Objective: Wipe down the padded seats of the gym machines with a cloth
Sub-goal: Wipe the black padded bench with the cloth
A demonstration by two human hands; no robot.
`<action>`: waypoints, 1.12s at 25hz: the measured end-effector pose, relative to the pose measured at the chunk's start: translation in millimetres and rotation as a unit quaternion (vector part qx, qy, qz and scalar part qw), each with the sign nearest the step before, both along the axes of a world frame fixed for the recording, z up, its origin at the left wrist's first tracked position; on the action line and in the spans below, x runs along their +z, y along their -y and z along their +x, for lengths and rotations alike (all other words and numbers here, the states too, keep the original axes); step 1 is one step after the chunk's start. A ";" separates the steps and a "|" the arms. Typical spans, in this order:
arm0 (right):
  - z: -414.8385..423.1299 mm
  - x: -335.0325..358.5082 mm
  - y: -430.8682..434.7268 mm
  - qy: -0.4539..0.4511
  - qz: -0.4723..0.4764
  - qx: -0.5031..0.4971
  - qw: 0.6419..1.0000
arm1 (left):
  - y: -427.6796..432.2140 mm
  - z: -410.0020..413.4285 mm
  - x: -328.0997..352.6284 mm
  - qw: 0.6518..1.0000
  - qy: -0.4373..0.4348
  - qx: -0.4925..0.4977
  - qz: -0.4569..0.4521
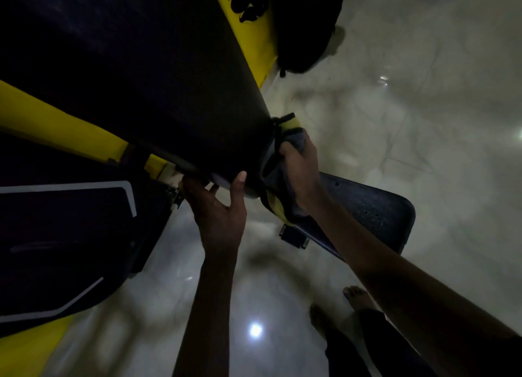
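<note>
The padded seat [158, 94], black and long, is running from the upper left down to the centre of the head view, and lighting is poor. The right hand [299, 167] is gripping a bunched cloth [278, 210], grey and yellow with a dark edge, and is pressing it against the lower right end of the padded seat. Part of the cloth is hanging below that end. The left hand [217, 207] is holding the bottom edge of the padded seat just left of the cloth: the thumb is lying up on the face, and the fingers are curling underneath, where their tips are hidden. A yellow frame [56, 122] is showing along the seat's left side and again along its upper right side. A black panel [70, 235] with pale lines is sitting below and left of the seat. A dark foot plate [378, 207] is lying below and right of it, behind the right forearm. The pale glossy floor [423, 94] is spreading beneath, with bare feet [357, 294] standing well below the seat.
</note>
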State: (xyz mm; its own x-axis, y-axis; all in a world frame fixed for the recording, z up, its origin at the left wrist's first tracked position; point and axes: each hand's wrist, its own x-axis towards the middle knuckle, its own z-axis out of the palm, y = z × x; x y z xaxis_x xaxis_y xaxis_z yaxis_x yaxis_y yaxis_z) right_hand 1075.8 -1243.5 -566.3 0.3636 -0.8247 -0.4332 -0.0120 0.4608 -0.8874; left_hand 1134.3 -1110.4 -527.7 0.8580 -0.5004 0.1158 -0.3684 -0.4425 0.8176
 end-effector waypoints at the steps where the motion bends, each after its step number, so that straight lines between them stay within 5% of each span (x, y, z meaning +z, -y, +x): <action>1: 0.3 2.5 0.0 0.021 -0.028 0.005 0.999 | 1.8 -0.4 -1.4 1.000 0.009 0.009 -0.005; 5: 4.8 -4.3 1.2 -0.030 -0.084 0.013 0.996 | 3.7 3.6 -18.4 0.997 0.037 0.009 -0.067; 9: 8.1 -59.6 12.2 -0.051 0.016 0.034 0.998 | 4.4 8.4 -19.7 0.995 0.021 -0.011 -0.092; 13: -7.1 0.6 4.7 -0.029 -0.033 0.034 0.998 | -0.6 13.6 -30.3 0.994 0.070 -0.016 -0.082; 18: -19.4 -11.5 21.0 -0.009 -0.085 0.058 0.995 | 5.3 8.4 -28.5 0.993 0.079 -0.005 -0.090; 23: -24.2 -5.2 18.0 0.036 0.030 0.103 0.994 | 11.9 -3.0 -31.5 0.992 0.080 0.022 -0.096; 28: -30.8 12.7 13.0 0.028 -0.163 0.153 0.974 | 28.5 -20.7 -19.4 0.992 0.033 0.080 -0.093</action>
